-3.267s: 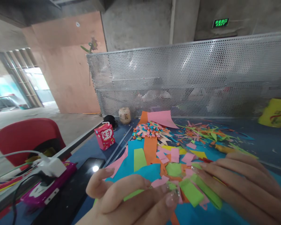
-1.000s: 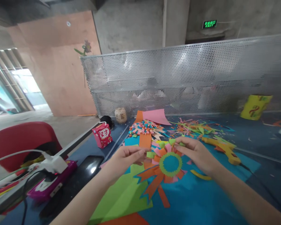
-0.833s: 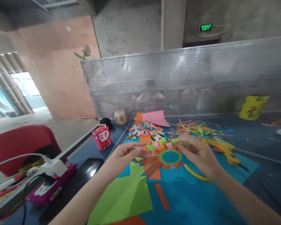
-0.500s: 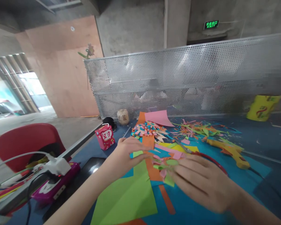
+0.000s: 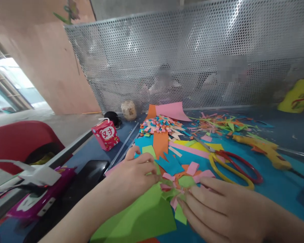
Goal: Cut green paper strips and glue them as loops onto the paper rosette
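Observation:
A small paper flower [image 5: 176, 189] of green, pink and orange strips sits low between my hands, over the blue paper. My right hand [image 5: 220, 211] pinches it at its right side, fingers bent together. Close to its left side is my left hand [image 5: 139, 173], curled with thumb and fingers drawn in; anything between its fingertips is too small to make out. Under that hand lies a large green sheet [image 5: 139, 216]. Cut pink pieces [image 5: 193, 168] and a jagged blue piece [image 5: 170, 164] lie just beyond the flower.
Scissors [image 5: 231, 168] with red and yellow handles lie right of the flower, and a yellow glue gun [image 5: 266, 152] farther right. Fringed paper flowers [image 5: 162, 124] and shredded strips [image 5: 223, 123] are behind. A drink carton [image 5: 106, 135], phone [image 5: 95, 168] and power strip [image 5: 45, 202] stand left.
The view has tipped down and moved closer. My left hand has curled its fingers, which were stretched out before. My right hand stays at the paper flower, and the scissors' handles now show.

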### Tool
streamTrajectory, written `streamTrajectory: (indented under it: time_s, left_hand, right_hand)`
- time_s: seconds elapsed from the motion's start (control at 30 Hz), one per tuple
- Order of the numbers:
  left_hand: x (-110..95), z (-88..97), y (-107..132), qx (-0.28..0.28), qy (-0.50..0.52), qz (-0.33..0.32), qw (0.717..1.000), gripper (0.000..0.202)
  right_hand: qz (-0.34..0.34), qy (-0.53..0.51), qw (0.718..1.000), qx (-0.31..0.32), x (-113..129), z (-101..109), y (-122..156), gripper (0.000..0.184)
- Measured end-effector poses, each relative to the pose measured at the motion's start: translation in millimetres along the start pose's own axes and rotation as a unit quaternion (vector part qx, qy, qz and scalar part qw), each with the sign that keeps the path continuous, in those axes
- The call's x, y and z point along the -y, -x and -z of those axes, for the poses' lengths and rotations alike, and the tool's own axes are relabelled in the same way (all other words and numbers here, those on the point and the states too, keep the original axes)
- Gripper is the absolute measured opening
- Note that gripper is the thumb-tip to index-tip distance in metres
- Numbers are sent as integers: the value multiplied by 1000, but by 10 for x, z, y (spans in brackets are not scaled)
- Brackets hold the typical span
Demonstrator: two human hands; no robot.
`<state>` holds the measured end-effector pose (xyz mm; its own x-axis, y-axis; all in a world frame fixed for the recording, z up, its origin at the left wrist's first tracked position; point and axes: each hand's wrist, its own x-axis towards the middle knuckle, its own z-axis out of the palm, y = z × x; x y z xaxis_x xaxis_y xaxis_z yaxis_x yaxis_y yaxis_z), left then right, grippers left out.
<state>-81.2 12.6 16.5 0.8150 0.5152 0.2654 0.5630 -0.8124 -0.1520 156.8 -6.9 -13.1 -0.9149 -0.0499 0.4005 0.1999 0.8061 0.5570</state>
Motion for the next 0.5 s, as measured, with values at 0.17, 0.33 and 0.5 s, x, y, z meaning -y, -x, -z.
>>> streamTrajectory:
  time_s: [0.17, 0.33, 0.5]
  left_hand:
    - [13, -36, 21, -5, -10, 1, 1000, 15]
    - [-15, 21, 3, -14, 4, 9, 1000, 15]
    - [-15, 8, -34, -35, 12, -11, 999, 16]
  right_hand:
    - [-4, -8, 1000, 12, 0, 13, -11, 44]
    - [11, -12, 1000, -9, -31, 16, -15, 44]
    - [6, -11, 1000, -21, -46, 30, -18, 43]
